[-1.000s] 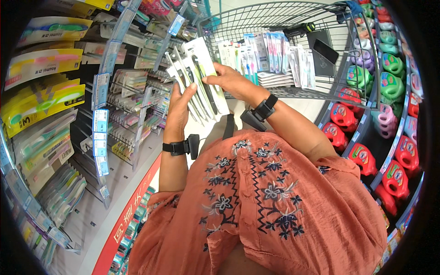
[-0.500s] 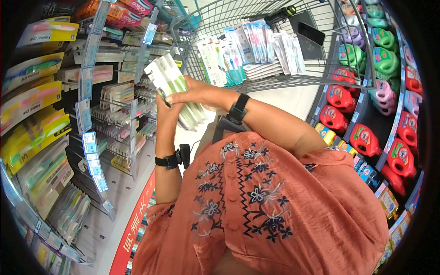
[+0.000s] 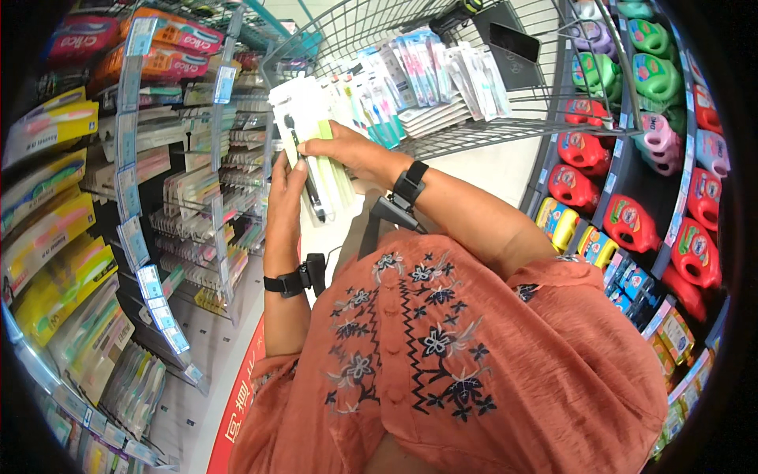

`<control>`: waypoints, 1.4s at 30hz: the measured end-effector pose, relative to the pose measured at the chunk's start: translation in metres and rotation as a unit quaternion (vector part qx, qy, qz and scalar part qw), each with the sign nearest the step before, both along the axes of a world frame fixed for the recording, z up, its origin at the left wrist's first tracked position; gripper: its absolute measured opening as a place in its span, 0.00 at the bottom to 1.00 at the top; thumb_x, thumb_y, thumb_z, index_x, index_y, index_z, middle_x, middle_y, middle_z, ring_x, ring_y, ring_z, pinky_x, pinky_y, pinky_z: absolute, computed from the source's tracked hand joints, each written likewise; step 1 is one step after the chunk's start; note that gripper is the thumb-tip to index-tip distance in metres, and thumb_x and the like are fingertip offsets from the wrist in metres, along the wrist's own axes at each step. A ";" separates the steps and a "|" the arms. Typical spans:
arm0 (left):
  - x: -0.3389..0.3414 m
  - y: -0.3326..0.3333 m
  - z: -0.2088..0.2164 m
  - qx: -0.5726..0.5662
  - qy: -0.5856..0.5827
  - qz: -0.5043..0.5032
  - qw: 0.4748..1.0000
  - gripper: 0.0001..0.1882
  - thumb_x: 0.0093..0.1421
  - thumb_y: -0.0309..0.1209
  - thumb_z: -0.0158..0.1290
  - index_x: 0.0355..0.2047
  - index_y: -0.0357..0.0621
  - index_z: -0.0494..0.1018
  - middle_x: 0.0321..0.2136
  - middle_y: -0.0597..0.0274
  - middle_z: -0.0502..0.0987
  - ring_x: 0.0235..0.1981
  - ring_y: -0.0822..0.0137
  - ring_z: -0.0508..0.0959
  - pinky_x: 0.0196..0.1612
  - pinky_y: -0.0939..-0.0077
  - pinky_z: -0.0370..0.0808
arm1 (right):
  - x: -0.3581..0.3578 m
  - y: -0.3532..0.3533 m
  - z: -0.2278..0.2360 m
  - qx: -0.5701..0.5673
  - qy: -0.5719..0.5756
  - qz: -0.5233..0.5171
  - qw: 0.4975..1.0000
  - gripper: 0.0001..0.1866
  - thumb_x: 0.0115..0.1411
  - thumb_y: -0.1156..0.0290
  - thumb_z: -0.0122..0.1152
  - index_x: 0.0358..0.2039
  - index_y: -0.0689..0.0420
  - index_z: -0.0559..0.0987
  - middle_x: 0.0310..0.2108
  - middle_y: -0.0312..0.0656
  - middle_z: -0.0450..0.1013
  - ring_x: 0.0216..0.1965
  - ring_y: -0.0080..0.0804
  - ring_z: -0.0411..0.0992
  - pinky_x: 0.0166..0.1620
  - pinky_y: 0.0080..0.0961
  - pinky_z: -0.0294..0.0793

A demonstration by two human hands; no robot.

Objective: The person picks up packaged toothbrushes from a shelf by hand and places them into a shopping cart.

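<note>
Between my two hands is a small stack of toothbrush packs (image 3: 325, 193). The front pack shows a black toothbrush on white card, and green shows on the packs behind it. My left hand (image 3: 286, 188) grips the stack along its left side. From the right, my right hand (image 3: 351, 153) is closed round it, thumb on the front pack. Just past the stack is the wire shopping cart (image 3: 474, 143), in which several more packaged toothbrushes (image 3: 426, 67) lie in rows. Some of my fingers are hidden behind the packs.
Shelf racks with hanging toothbrush packs (image 3: 67, 253) rise on my left. A phone (image 3: 515, 43) rests on a dark flat thing in the cart's far right part. To the right, shelves hold red detergent bottles (image 3: 632, 223), green bottles (image 3: 657, 87) and yellow containers.
The toothbrush stack has turned so that a pack with a black toothbrush faces up. My hands have shifted slightly, and the shelves and cart sit a little differently in view.
</note>
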State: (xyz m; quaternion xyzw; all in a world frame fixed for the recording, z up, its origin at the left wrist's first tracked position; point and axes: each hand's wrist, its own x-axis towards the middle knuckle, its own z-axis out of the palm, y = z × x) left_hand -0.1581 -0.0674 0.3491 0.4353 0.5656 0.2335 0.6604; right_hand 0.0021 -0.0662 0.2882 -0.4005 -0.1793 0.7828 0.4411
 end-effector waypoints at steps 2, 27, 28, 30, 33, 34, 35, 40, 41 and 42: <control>0.007 0.002 -0.003 -0.016 0.008 -0.028 0.999 0.32 0.70 0.48 0.46 0.65 0.36 0.62 0.58 0.53 0.71 0.58 0.65 0.69 0.61 0.72 0.63 | 0.007 0.000 -0.011 -0.008 0.042 -0.040 0.998 0.30 0.59 0.60 0.67 0.56 0.62 0.69 0.46 0.41 0.74 0.46 0.28 0.73 0.50 0.27 0.73; 0.086 0.019 -0.056 -0.071 0.057 -0.035 0.995 0.41 0.70 0.56 0.44 0.67 0.31 0.57 0.62 0.42 0.67 0.62 0.55 0.70 0.61 0.64 0.68 | 0.133 0.028 -0.038 0.021 -0.090 -0.080 0.992 0.25 0.59 0.67 0.67 0.54 0.62 0.72 0.45 0.40 0.76 0.45 0.28 0.73 0.51 0.28 0.73; 0.089 0.019 -0.056 -0.073 0.058 -0.036 0.995 0.40 0.70 0.55 0.45 0.67 0.31 0.57 0.62 0.42 0.67 0.62 0.54 0.70 0.61 0.64 0.69 | 0.142 0.031 -0.037 0.013 -0.121 -0.080 0.989 0.26 0.58 0.68 0.67 0.55 0.62 0.72 0.45 0.41 0.76 0.45 0.29 0.74 0.51 0.28 0.74; 0.090 0.020 -0.067 -0.080 0.058 -0.038 0.994 0.40 0.69 0.55 0.46 0.66 0.31 0.58 0.61 0.44 0.67 0.61 0.54 0.71 0.60 0.64 0.69 | 0.161 0.040 -0.039 0.020 -0.141 -0.086 0.986 0.26 0.57 0.69 0.66 0.55 0.63 0.73 0.45 0.42 0.76 0.45 0.29 0.75 0.49 0.30 0.75; 0.099 0.022 -0.072 -0.090 0.056 -0.045 0.993 0.40 0.69 0.55 0.47 0.66 0.31 0.58 0.61 0.44 0.67 0.61 0.54 0.71 0.59 0.64 0.69 | 0.187 0.045 -0.050 0.027 -0.147 -0.084 0.985 0.23 0.59 0.66 0.65 0.52 0.63 0.75 0.43 0.41 0.77 0.43 0.28 0.74 0.47 0.26 0.74; 0.101 0.022 -0.072 -0.092 0.056 -0.046 0.993 0.41 0.69 0.54 0.48 0.67 0.31 0.57 0.62 0.41 0.67 0.61 0.53 0.71 0.61 0.63 0.69 | 0.190 0.045 -0.046 0.036 -0.147 -0.087 0.985 0.22 0.59 0.66 0.65 0.51 0.62 0.75 0.42 0.40 0.76 0.43 0.28 0.74 0.47 0.26 0.74; 0.104 0.023 -0.072 -0.094 0.057 -0.047 0.993 0.41 0.69 0.54 0.48 0.67 0.31 0.57 0.62 0.41 0.67 0.61 0.53 0.71 0.61 0.63 0.69 | 0.191 0.044 -0.044 0.034 -0.147 -0.088 0.985 0.22 0.59 0.66 0.65 0.51 0.62 0.75 0.42 0.40 0.76 0.43 0.28 0.74 0.47 0.26 0.74; 0.125 0.031 -0.074 -0.052 0.051 -0.074 0.995 0.44 0.66 0.55 0.52 0.68 0.31 0.55 0.61 0.43 0.67 0.62 0.55 0.68 0.63 0.63 0.64 | 0.177 0.034 -0.036 -0.003 -0.081 -0.068 0.994 0.25 0.58 0.64 0.67 0.53 0.62 0.73 0.42 0.40 0.76 0.41 0.27 0.74 0.45 0.25 0.74; 0.129 0.032 -0.073 -0.052 0.051 -0.076 0.994 0.44 0.66 0.55 0.52 0.68 0.31 0.55 0.61 0.43 0.67 0.62 0.55 0.68 0.63 0.63 0.64 | 0.173 0.031 -0.034 -0.015 -0.066 -0.064 0.996 0.26 0.58 0.64 0.67 0.54 0.62 0.73 0.43 0.40 0.75 0.41 0.27 0.74 0.45 0.25 0.74; 0.134 0.035 -0.069 -0.052 0.052 -0.100 0.992 0.45 0.65 0.54 0.54 0.68 0.32 0.55 0.61 0.45 0.67 0.62 0.57 0.68 0.63 0.65 0.63 | 0.168 0.028 -0.035 -0.017 -0.047 -0.069 0.996 0.27 0.58 0.63 0.67 0.54 0.63 0.72 0.44 0.41 0.75 0.42 0.28 0.74 0.45 0.26 0.74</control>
